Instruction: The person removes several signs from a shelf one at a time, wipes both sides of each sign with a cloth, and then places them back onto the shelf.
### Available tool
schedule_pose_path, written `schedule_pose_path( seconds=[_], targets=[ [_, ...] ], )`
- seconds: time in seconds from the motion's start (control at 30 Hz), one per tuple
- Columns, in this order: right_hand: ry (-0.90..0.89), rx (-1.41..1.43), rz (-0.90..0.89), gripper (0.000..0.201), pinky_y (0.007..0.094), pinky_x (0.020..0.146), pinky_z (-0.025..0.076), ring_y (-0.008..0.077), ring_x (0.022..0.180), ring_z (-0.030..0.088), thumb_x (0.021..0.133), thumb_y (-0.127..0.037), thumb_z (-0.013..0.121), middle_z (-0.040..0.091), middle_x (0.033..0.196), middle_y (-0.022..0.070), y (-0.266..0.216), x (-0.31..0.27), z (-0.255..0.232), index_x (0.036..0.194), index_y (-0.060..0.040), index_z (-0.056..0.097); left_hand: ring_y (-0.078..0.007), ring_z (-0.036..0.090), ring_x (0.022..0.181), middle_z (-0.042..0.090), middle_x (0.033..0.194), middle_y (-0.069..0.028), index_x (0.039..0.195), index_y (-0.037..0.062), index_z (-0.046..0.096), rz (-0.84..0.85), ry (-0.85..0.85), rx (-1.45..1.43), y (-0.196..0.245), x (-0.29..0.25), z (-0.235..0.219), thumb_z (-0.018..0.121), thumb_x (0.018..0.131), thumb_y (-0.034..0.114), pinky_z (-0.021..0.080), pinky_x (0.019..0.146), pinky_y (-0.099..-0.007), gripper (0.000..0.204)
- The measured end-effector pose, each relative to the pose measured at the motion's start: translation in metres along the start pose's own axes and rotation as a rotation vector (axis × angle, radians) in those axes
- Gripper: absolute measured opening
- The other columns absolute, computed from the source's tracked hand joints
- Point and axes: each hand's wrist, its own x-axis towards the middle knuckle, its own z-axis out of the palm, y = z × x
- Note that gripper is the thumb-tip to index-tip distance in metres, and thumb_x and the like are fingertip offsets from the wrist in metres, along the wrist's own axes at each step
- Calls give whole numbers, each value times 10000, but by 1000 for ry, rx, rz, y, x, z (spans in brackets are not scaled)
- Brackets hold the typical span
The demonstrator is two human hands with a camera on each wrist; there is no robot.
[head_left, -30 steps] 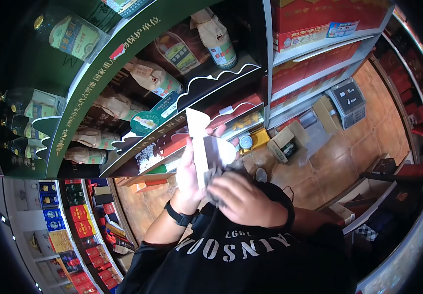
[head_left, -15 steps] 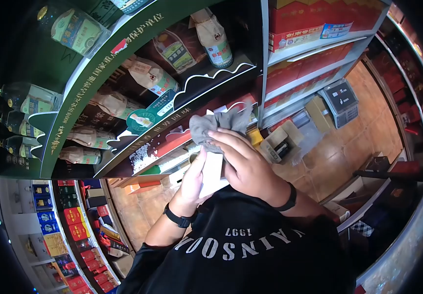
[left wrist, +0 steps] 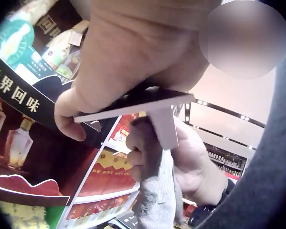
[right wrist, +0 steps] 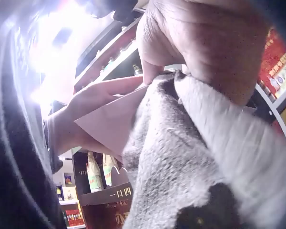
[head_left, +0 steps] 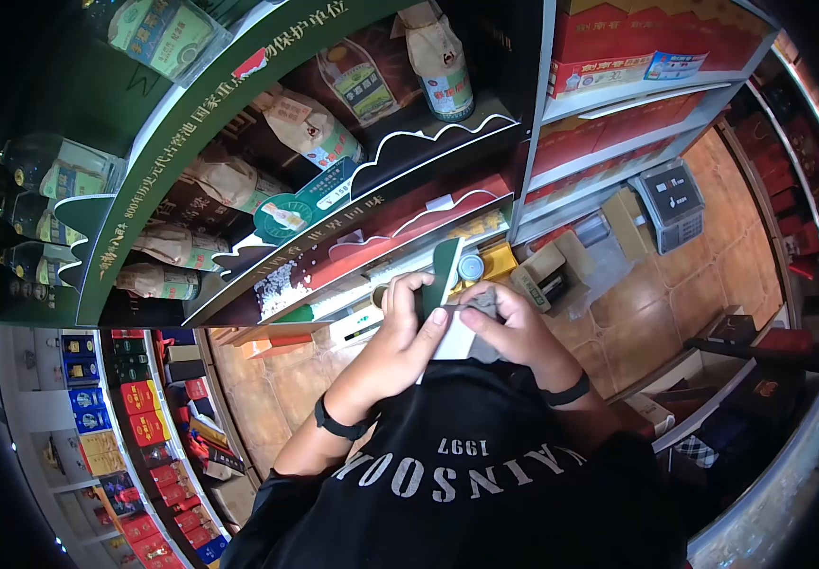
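Observation:
In front of my chest, my left hand (head_left: 398, 339) grips a stiff card sign (head_left: 445, 268), green on one face and white on the other. Its pale back and a projecting flap (left wrist: 165, 128) show in the left wrist view, the thumb and fingers on either side of the panel. My right hand (head_left: 526, 330) pinches a bunched grey cloth (right wrist: 162, 143) at the sign's edge. From the right wrist, the cloth hangs below the fingers and overlaps the white panel (right wrist: 115, 119). The print on the green face is not readable.
Ahead stands a green display shelf (head_left: 239, 123) with paper-wrapped bottles (head_left: 438, 71) and a price sign (head_left: 305, 209). Right of it are shelves of red boxes (head_left: 599, 137). An open carton (head_left: 556, 270) and a scale (head_left: 667, 204) stand on the tiled floor; an open drawer (head_left: 694, 379) is at my right.
The cloth, spread over the sign's top half a second ago, is now bunched lower in my right hand. The sign has turned, bringing its green face into view.

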Motion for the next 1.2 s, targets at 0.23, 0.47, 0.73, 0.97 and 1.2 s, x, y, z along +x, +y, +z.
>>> schedule_pose_path(
  seconds=[0.23, 0.47, 0.73, 0.97, 1.2],
  targets=[
    [51, 530, 110, 312, 277, 894, 504, 68, 973, 587, 1068, -269, 645, 638, 1102, -2, 12, -3, -23, 1284, -52, 586, -134, 659, 985, 669, 1108, -42, 1254, 44, 611, -202, -60, -963, -7, 12, -3, 594, 1087, 149, 542, 894, -285, 199],
    [446, -82, 125, 320, 363, 1003, 469, 203, 1141, 580, 996, -113, 645, 620, 1210, 115, -4, 7, -30, 1277, 5, 549, -157, 684, 993, 670, 1105, -93, 1108, 116, 519, -169, 84, -1212, -9, 20, 18, 515, 1125, 161, 583, 879, -310, 49],
    [103, -942, -543, 517, 501, 1191, 382, 388, 1397, 509, 900, -6, 624, 548, 1437, 213, -53, -5, 38, 1412, 1, 554, -256, 645, 1207, 625, 1306, -161, 1370, 106, 457, -186, -3, -1389, -11, 19, 32, 383, 1135, 442, 537, 1041, -417, 417],
    [-192, -1034, -647, 471, 434, 1187, 426, 304, 1368, 583, 901, -74, 672, 630, 1414, 153, -38, -31, 37, 1372, -54, 649, -320, 593, 1341, 546, 1479, -260, 1571, 3, 374, -313, -181, -1238, -10, 15, 3, 304, 1101, 629, 497, 1129, -428, 786],
    [-35, -1022, -641, 476, 453, 1162, 456, 328, 1346, 599, 888, -54, 688, 632, 1419, 160, -53, -13, 6, 1361, -42, 636, -193, 574, 1338, 586, 1455, -110, 1526, 7, 459, -272, -414, -1135, -28, -8, -5, 554, 1107, 331, 483, 1120, -350, 537]
  ],
)
